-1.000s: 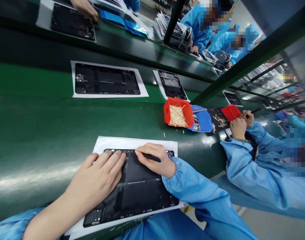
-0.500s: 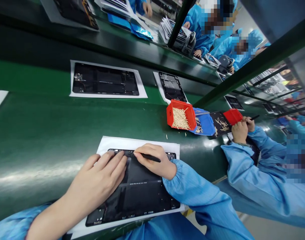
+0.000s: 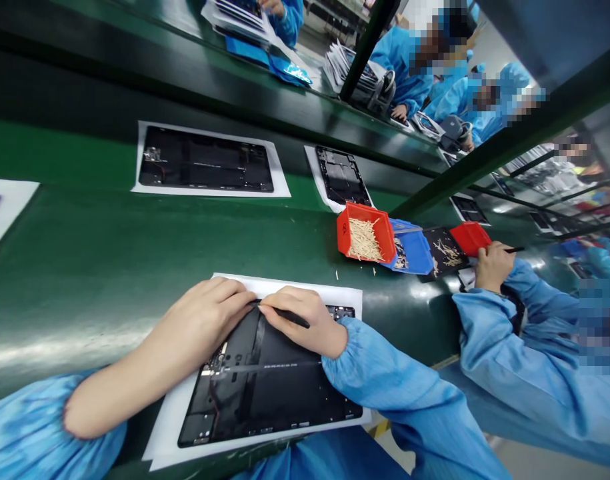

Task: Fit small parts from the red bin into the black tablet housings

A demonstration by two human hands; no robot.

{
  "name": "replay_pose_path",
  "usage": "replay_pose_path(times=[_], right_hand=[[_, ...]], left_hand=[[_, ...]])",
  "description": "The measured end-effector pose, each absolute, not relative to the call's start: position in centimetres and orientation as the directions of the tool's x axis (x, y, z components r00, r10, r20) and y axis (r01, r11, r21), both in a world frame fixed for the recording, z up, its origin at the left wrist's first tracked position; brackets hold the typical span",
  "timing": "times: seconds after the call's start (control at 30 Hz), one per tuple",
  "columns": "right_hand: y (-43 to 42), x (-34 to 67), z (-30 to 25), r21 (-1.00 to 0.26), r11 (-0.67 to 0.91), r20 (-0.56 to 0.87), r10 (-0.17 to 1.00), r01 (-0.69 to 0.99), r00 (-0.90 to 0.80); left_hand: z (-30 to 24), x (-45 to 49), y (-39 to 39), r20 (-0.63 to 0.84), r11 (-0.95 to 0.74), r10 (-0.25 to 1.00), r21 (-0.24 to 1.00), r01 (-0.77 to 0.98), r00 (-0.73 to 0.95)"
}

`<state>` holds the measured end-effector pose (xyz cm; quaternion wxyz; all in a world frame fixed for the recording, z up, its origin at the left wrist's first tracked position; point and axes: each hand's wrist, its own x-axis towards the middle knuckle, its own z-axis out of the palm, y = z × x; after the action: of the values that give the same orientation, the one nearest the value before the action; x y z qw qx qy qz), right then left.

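Note:
An opened black tablet [image 3: 285, 393] lies on white sheets [image 3: 172, 433] in front of me, its inner parts showing. My right hand [image 3: 305, 320] grips a slim black tool [image 3: 292, 317] like a pen, over the tablet's far edge. The tool's tip is hidden by the fingers, so its exact kind does not show. My left hand [image 3: 207, 310] is closed, its fingers bunched at the same edge, close to the right fingertips. Whatever may be between the left fingers is hidden.
Beyond lie another opened tablet [image 3: 205, 163] and a smaller-looking one [image 3: 339, 175], both on paper. A red bin [image 3: 341, 233] of pale thin strips and a blue bin [image 3: 419, 250] stand right. A co-worker's hand [image 3: 492, 267] holds a black tool there. A green beam [image 3: 485, 140] slants overhead.
My left hand has drawn its flat fingers together and rolled onto its side, baring the tablet's left part. My right hand has slid slightly left with the black tool.

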<state>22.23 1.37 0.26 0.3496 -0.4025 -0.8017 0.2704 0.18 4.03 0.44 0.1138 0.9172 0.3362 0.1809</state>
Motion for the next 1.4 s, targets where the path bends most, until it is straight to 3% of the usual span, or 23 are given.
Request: replay_pose_path(times=[0.3,0.83,0.97,1.13,1.2,1.3,1.4], right_hand=[[1.7,22.2,0.1,-0.756,0.495,0.396,0.867,0.428,-0.303],[1.5,22.4,0.3,-0.758,0.492,0.371,0.865,0.428,-0.338],[1.6,22.3,0.3,-0.777,0.456,0.337,0.884,0.433,-0.324],[1.6,22.5,1.6,-0.905,0.291,0.171,0.917,0.311,-0.361],[1.4,22.7,2.2,-0.960,0.190,0.104,0.925,0.208,-0.367],[1.2,23.6,3.2,-0.991,0.108,0.078,0.950,0.083,-0.302],[1.5,25.7,4.2,-0.988,0.131,0.125,0.989,0.078,-0.081]], left_hand=[[0.9,0.3,4.4,0.304,-0.843,0.533,0.110,0.527,0.790],[0.9,0.5,4.3,0.342,-0.836,0.531,0.065,0.545,0.775],[0.6,0.4,4.4,0.340,-0.829,0.548,0.098,0.551,0.764],[0.6,0.0,5.4,0.248,-0.770,0.629,0.334,0.544,0.737],[0.8,-0.2,5.6,0.219,-0.753,0.640,0.369,0.544,0.737],[0.9,-0.1,5.3,0.254,-0.810,0.586,0.223,0.543,0.770],[0.8,0.3,4.8,0.300,-0.847,0.519,0.057,0.528,0.801]])
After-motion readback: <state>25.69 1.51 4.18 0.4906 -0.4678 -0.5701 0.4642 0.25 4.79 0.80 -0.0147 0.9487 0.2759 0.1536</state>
